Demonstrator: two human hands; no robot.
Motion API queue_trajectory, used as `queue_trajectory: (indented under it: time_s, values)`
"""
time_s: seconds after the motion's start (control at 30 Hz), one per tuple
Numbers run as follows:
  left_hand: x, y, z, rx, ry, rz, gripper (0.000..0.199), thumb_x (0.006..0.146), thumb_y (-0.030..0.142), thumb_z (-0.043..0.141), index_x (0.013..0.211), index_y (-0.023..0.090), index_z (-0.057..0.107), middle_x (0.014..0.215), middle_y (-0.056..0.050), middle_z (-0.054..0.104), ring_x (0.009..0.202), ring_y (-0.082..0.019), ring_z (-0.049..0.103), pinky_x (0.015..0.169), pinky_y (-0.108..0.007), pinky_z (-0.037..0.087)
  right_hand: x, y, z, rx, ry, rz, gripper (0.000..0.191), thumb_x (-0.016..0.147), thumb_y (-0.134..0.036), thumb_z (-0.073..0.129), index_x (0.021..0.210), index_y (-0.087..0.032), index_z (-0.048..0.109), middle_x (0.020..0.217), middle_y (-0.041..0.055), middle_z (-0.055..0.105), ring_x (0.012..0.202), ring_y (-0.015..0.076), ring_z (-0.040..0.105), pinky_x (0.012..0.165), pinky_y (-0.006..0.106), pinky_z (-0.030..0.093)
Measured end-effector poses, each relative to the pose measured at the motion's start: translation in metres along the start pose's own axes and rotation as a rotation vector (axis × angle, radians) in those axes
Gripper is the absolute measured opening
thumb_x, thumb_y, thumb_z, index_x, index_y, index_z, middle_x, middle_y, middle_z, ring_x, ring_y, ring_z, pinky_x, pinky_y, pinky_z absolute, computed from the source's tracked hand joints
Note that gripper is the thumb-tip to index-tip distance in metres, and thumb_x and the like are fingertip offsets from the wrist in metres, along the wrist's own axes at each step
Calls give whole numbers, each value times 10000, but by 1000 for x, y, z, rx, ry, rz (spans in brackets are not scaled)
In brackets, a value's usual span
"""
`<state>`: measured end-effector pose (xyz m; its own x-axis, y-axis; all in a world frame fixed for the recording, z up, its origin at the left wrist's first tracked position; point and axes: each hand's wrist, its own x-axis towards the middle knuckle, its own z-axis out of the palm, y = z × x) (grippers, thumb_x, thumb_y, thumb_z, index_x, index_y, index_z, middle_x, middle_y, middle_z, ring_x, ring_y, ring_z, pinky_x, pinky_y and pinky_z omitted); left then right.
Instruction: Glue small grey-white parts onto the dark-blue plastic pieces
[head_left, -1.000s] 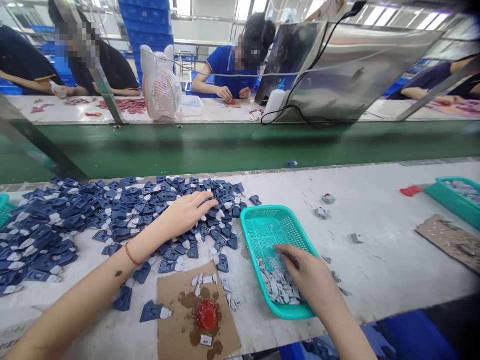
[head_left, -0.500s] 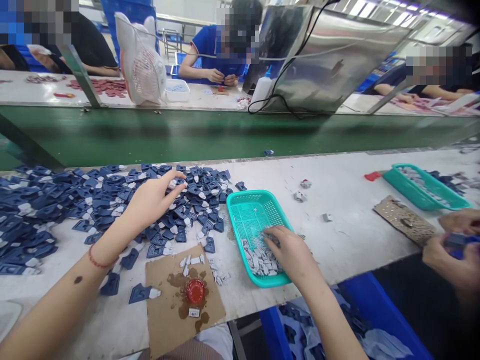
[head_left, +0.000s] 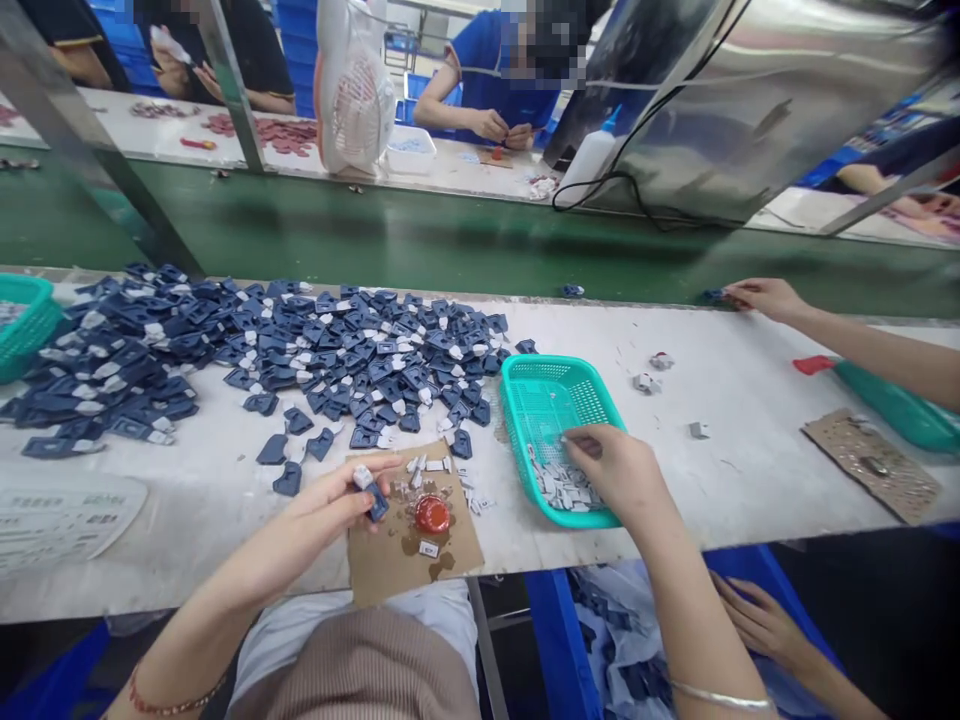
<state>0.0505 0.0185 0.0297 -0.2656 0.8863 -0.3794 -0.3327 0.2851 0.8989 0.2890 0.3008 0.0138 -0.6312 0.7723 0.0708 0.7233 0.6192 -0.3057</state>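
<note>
My left hand [head_left: 330,515] is closed on a dark blue plastic piece with a white tip [head_left: 373,493], held at the left edge of a cardboard square [head_left: 375,570]. On the cardboard lie a wet red round cap [head_left: 433,514], a small grey-white rectangular piece [head_left: 428,549] and several more at its top. My right hand [head_left: 619,475] is over the green basket [head_left: 517,440], its fingertips pinched above small grey-white pieces [head_left: 562,490]. Whatever is between those fingertips is too small to make out. Behind my left hand spreads a heap of blue pieces [head_left: 375,350].
A co-worker's hand [head_left: 765,298] holds a blue piece at the far table edge; another hand [head_left: 765,620] is over a blue bin [head_left: 551,640]. Second cardboard [head_left: 870,465] and a green basket [head_left: 892,405] are at right. Another green basket [head_left: 30,325] stands far left.
My left hand has come from the heap toward the cardboard with a blue piece. My right hand stays at the basket. The co-worker's hands have separated. The view has shifted.
</note>
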Motion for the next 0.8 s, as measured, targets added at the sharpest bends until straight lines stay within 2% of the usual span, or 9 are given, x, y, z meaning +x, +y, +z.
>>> queue_trajectory:
  time_s: [0.07, 0.17, 0.27, 0.37, 0.5, 0.63, 0.8]
  values:
    - [-11, -13, 5, -54, 47, 8, 339, 870, 336, 595, 1195, 266, 661, 1027, -56, 655, 870, -170, 605, 794, -279, 508, -10, -15, -6, 39, 34, 10, 186, 812, -267, 563, 886, -157, 693, 832, 96, 730, 737, 233, 693, 722, 373, 556]
    - [-21, -31, 12, -160, 75, -67, 397, 803, 379, 691, 1172, 232, 679, 861, -35, 668, 699, -139, 616, 673, -251, 521, -35, -53, -13, 217, 84, -33, 209, 852, -355, 578, 921, -189, 684, 889, 77, 730, 775, 221, 693, 733, 355, 560]
    - [-27, -46, 18, -210, 134, -121, 402, 738, 373, 758, 1098, 197, 721, 825, -44, 692, 651, -139, 627, 585, -225, 512, -61, -96, -10, 328, -14, -168, 180, 874, -341, 583, 942, -208, 684, 899, 64, 729, 796, 209, 691, 737, 334, 561]
    - [-31, -57, 21, -263, 160, -108, 380, 733, 371, 761, 1076, 210, 734, 981, -74, 725, 755, -164, 656, 641, -242, 547, -77, -125, 2, 350, -127, -262, 150, 900, -287, 557, 969, -215, 670, 899, 66, 725, 813, 204, 687, 725, 318, 560]
    - [-34, -64, 22, -310, 164, -59, 383, 746, 332, 756, 1115, 240, 716, 1093, -72, 718, 840, -181, 684, 745, -272, 563, -81, -138, 11, 317, -146, -338, 128, 910, -223, 526, 940, -217, 651, 911, 70, 710, 869, 211, 671, 761, 333, 548]
    - [-35, -67, 22, -300, 195, -37, 321, 763, 312, 736, 1076, 238, 732, 1155, -69, 702, 857, -187, 688, 701, -260, 566, -79, -145, 10, 256, -160, -379, 137, 905, -191, 515, 942, -220, 644, 928, 74, 688, 885, 209, 656, 767, 331, 541]
    - [-34, -69, 24, -330, 205, -51, 356, 755, 303, 740, 1094, 197, 708, 970, -68, 752, 856, -201, 700, 773, -292, 559, -78, -150, 14, 212, -184, -410, 140, 913, -197, 504, 937, -217, 640, 928, 78, 684, 889, 214, 653, 771, 340, 543]
